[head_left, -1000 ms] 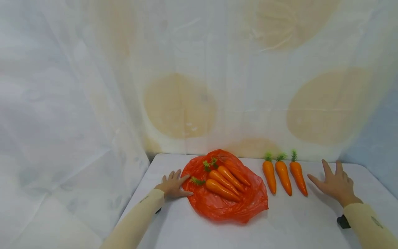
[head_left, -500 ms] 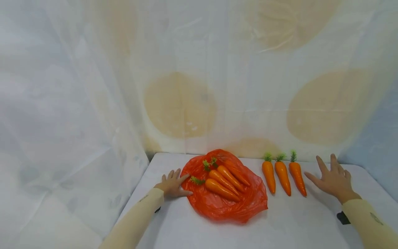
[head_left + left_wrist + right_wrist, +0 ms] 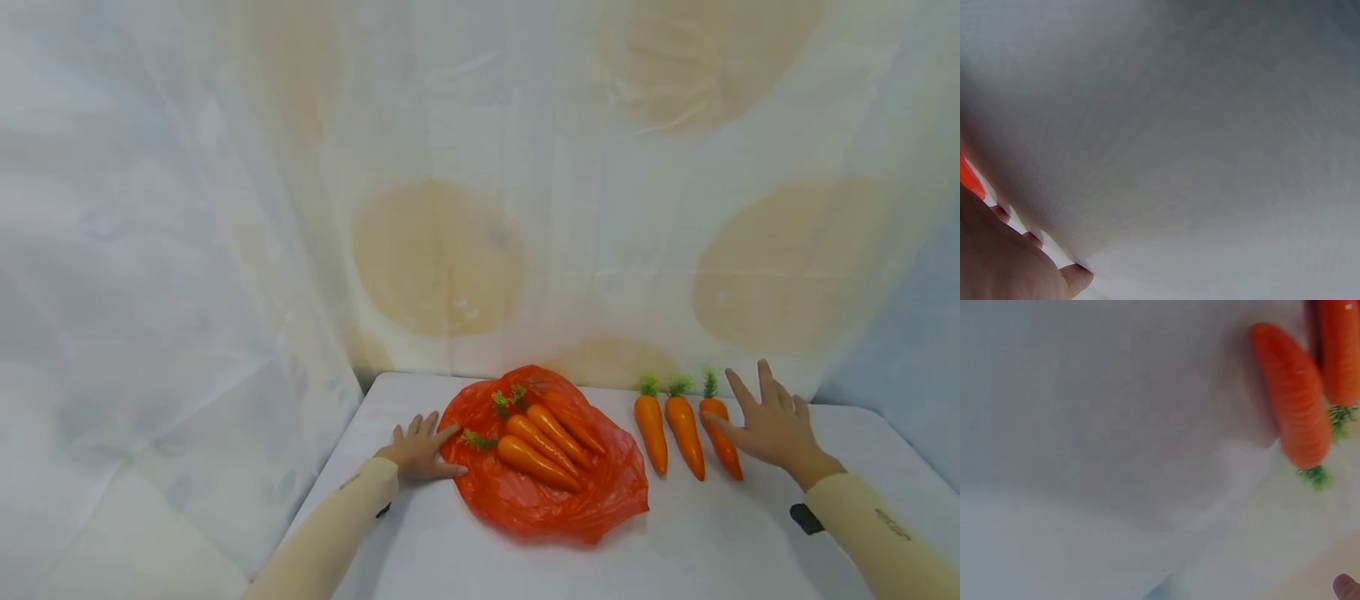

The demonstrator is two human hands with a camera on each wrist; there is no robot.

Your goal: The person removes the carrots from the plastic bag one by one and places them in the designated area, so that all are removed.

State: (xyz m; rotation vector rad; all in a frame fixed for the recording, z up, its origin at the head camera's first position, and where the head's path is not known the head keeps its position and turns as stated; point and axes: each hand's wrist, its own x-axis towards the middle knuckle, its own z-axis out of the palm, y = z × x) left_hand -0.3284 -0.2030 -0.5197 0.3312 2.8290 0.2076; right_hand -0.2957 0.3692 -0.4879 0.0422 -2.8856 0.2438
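My left hand [image 3: 417, 452] lies at the left edge of a crumpled red plastic bag [image 3: 525, 512], fingers spread, with the thumb and forefinger touching it. On the bag rest several orange carrots [image 3: 536, 461] with green tops. To the right, three more carrots stand in a row: a left one [image 3: 651, 433], a middle one [image 3: 684, 437] and a rightmost carrot [image 3: 723, 454]. My right hand [image 3: 772, 429] hovers by the rightmost carrot with straight, spread fingers, its thumb overlapping that carrot. Whether it touches is unclear. In the right wrist view a carrot [image 3: 1294, 394] shows at upper right.
Everything lies on a white table [image 3: 697, 542]. A pale curtain with tan spots [image 3: 442, 258] hangs right behind its back edge. White sheeting [image 3: 150, 333] closes off the left side and a bluish sheet [image 3: 915, 333] the right.
My right hand has moved left, from beside the row of three carrots to over the rightmost one. The left hand, the bag and the carrots have stayed in place.
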